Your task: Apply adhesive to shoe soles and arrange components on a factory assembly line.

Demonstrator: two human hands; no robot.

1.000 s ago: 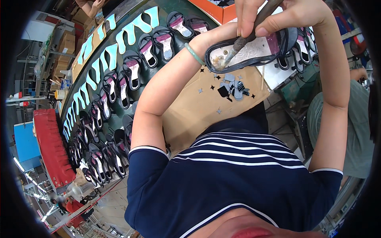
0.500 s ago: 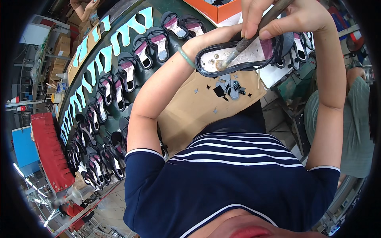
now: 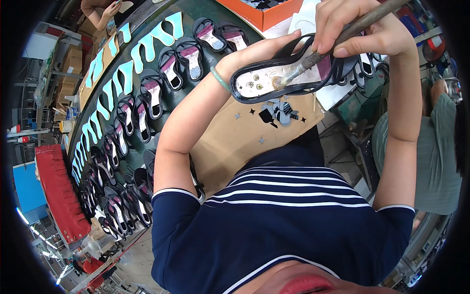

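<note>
My right hand (image 3: 364,32), upper right of the frame, has its fingers closed round the handle of a brush (image 3: 309,61); the bristles touch the insole. The sandal (image 3: 306,79) lies in the upper middle, sole side resting on my left hand (image 3: 259,51), most of whose fingers are hidden. I judge it light, with a firm sole, soft straps and perhaps a slick insole; best held by its outer edges. Beyond lie scraps (image 3: 280,115) on brown card (image 3: 220,142).
</note>
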